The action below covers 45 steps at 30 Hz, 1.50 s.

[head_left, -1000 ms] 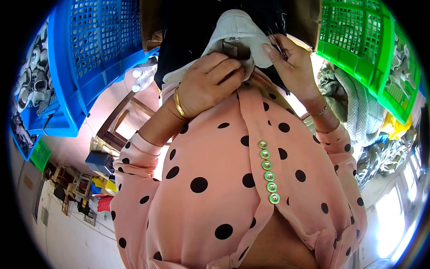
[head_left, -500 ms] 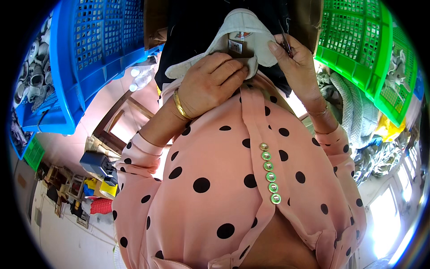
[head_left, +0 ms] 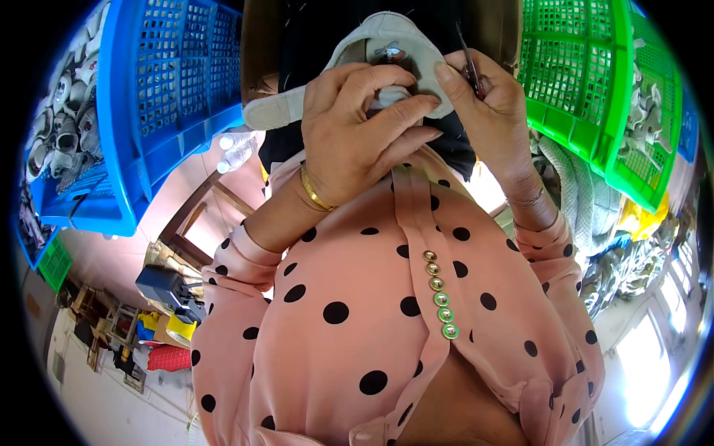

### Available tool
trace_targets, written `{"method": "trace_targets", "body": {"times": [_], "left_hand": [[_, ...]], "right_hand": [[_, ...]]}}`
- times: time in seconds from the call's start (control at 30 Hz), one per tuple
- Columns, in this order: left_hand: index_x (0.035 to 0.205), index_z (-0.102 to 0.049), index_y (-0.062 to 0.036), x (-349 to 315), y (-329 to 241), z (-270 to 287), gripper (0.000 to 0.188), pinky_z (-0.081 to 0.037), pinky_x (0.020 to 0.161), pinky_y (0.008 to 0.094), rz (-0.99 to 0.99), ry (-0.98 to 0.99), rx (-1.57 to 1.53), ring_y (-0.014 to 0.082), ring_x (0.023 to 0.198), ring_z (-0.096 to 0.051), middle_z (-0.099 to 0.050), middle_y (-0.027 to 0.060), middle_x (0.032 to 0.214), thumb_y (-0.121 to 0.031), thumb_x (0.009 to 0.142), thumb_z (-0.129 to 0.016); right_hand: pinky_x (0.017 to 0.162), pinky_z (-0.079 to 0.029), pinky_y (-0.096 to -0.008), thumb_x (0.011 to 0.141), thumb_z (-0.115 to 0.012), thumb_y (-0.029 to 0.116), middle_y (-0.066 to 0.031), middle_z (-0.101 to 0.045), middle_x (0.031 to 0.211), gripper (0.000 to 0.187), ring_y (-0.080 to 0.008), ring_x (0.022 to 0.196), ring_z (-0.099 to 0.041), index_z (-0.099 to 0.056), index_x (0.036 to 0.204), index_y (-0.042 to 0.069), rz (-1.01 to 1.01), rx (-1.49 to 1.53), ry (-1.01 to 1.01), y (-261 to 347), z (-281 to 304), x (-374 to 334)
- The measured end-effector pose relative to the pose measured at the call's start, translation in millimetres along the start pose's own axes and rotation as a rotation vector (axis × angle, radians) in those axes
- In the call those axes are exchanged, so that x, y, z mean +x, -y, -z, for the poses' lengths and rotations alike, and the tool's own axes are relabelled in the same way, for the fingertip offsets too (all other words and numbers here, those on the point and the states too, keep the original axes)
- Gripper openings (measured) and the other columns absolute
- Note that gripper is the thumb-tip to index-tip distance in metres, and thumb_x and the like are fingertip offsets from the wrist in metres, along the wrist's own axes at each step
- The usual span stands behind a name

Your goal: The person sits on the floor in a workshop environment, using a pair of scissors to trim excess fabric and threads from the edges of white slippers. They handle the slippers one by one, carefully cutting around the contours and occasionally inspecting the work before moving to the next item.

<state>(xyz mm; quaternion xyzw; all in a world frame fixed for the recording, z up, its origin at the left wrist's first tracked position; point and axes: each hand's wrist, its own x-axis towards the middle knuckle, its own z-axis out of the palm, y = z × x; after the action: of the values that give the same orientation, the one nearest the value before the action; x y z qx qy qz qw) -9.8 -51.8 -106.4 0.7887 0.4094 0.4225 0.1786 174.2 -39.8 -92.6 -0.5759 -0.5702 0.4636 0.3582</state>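
Left hand (head_left: 349,134) is gripping an off-white, curved fabric piece (head_left: 422,53), probably light, pliable. Right hand (head_left: 492,104), fingers clasping dark metal snips (head_left: 471,70), is pinching its rim, seemingly a sure hold.

No wording is legible, the small print (head_left: 390,53) inside the pale fabric piece (head_left: 387,27) included.

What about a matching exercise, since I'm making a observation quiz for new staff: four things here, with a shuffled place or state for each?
1. Pale fabric piece
2. Pointed tool
3. Gold bracelet
4. Large green basket

A. At the picture's upper right
B. On the wrist of the left hand
C. In the right hand alone
D. Touched by both hands

Pairs: 1-D, 2-C, 3-B, 4-A
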Motion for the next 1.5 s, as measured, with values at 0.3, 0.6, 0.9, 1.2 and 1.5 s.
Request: {"method": "trace_targets", "body": {"times": [0.3, 0.6, 0.9, 1.2, 1.5], "left_hand": [[0.082, -0.069, -0.0136, 26.5, 9.9, 11.1, 0.014, -0.043, 0.084, 0.0401, -0.168, -0.092, 0.053, 0.0217, 0.09, -0.059, -0.067, -0.0008, 0.087, -0.015, 0.07, -0.075], [0.071, -0.063, -0.0116, 46.5, 15.2, 160.0, 0.015, -0.045, 0.086, 0.0451, -0.079, -0.258, 0.387, 0.0248, 0.094, -0.062, -0.068, 0.0028, 0.08, -0.021, 0.073, -0.074], [0.1, -0.069, -0.004, 60.8, 185.4, 317.5, 0.024, -0.051, 0.077, 0.0375, 0.696, 0.308, 0.584, 0.0312, 0.089, -0.067, -0.07, 0.0155, 0.097, -0.023, 0.088, -0.062], [0.112, -0.067, -0.0067, -36.7, 360.0, 200.5, 0.042, -0.05, 0.088, 0.0487, 1.356, 0.969, 0.292, 0.0282, 0.093, -0.066, -0.068, 0.0129, 0.103, -0.039, 0.086, -0.064], [0.119, -0.063, -0.01, -72.2, 356.8, 176.2, 0.041, -0.05, 0.089, 0.0467, 0.749, 1.163, 0.54, 0.0386, 0.106, -0.062, -0.064, 0.02, 0.118, -0.036, 0.09, -0.053]], "right_hand": [[0.059, -0.045, -0.0276, 0.091, -0.06, 0.018, -0.0085, -0.058, 0.068, 0.021, -0.0089, 0.063, -0.051, -0.062, 0.093, -0.003, -0.075, -0.153, -0.055, 30.6, -6.4, 24.1], [0.059, -0.035, -0.0213, 0.094, -0.056, 0.024, 0.0052, -0.053, 0.071, 0.018, -0.0036, 0.06, -0.039, -0.064, 0.089, 0.008, -0.177, -0.024, -0.399, 19.0, 134.1, 44.2], [0.045, -0.019, -0.023, 0.096, -0.05, 0.052, 0.0047, -0.044, 0.062, 0.049, -0.0042, 0.047, -0.025, -0.064, 0.095, 0.005, 0.058, 0.374, -0.568, 26.5, 196.1, 36.0], [0.042, -0.019, -0.0192, 0.101, -0.044, 0.041, 0.0029, -0.048, 0.062, 0.036, -0.0036, 0.046, -0.032, -0.059, 0.097, 0.009, -0.395, 0.397, -0.347, 40.3, 8.7, 50.3], [0.042, -0.026, -0.0226, 0.101, -0.042, 0.032, 0.0028, -0.04, 0.055, 0.034, -0.0054, 0.047, -0.035, -0.058, 0.088, 0.006, -0.338, 0.19, -0.328, 17.4, 9.9, 47.5]]}}
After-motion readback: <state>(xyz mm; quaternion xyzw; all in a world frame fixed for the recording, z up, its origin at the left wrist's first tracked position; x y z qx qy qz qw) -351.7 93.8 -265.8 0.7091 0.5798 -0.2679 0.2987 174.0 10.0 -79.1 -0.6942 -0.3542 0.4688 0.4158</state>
